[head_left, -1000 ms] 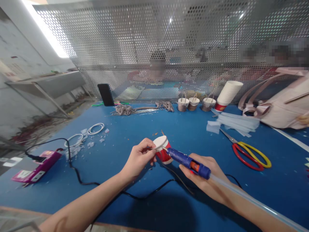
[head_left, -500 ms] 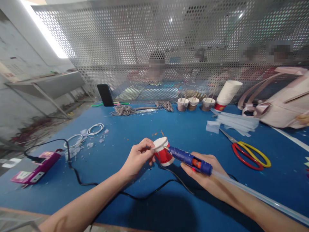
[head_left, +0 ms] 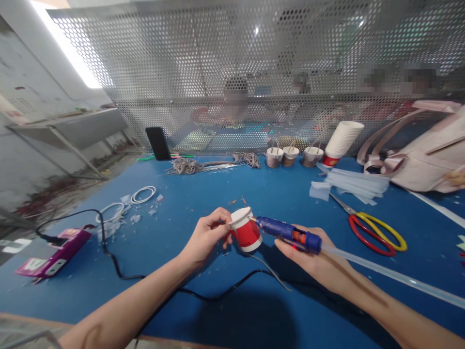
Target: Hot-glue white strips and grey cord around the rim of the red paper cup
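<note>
While the left hand [head_left: 210, 235] is pinching the upper left edge of the paper cup [head_left: 247, 236] between thumb and fingers, the right hand [head_left: 312, 254] is gripping a blue glue gun [head_left: 285, 232]. Using the cup as reference: red and white, it's leaning slightly over the near middle of the blue worktop [head_left: 203, 189] — can't tell if its bottom is touching.

The gun is pointing in from the cup's right, nozzle meeting or just missing the upper edge; can't tell which. A clear glue stick [head_left: 385, 274] is jutting from the gun's rear, farther right of the cup. A grey cord [head_left: 271, 271] is trailing from the cup toward near right, and a black cable [head_left: 220, 297] is running on its near side.

Well left of the cup, a purple power strip [head_left: 72, 246] is lying flat. Right of it, red-and-yellow-handled scissors [head_left: 356, 214] are lying open-handled, with translucent strips [head_left: 358, 183] beyond. Behind it — three small grey-brown cups [head_left: 289, 157] are standing in line, a cup stack [head_left: 343, 140] tilting beside them.
</note>
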`<action>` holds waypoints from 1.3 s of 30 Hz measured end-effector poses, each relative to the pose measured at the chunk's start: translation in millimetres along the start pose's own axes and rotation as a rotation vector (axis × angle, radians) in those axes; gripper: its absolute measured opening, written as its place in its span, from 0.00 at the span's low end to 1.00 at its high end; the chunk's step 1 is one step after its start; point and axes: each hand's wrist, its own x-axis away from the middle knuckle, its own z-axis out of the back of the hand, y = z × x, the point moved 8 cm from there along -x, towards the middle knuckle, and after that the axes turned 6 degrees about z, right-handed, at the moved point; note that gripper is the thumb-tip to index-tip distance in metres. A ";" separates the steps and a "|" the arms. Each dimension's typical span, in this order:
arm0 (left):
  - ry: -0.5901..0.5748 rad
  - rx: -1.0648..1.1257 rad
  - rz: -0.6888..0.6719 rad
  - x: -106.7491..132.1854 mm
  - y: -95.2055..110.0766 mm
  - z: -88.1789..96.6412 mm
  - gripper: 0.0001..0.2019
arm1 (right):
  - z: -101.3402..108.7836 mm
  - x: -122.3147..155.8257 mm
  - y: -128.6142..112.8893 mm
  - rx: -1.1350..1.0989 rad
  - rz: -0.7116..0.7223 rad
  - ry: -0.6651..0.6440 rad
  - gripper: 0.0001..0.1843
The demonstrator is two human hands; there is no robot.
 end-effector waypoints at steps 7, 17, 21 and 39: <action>0.020 0.005 0.018 0.1 -1.7 1.3 0.01 | 4.2 -2.1 0.8 -0.012 -0.019 0.008 0.16; 0.020 -0.104 -0.010 5.0 3.1 -4.9 0.08 | -10.9 5.7 -9.1 0.043 0.097 -0.020 0.16; 0.018 -0.143 -0.004 5.8 1.4 -6.0 0.09 | -16.0 6.7 -13.8 0.072 0.162 -0.027 0.15; 0.022 -0.131 0.020 4.9 0.2 -4.8 0.10 | -6.9 2.7 -7.5 0.055 0.130 0.022 0.17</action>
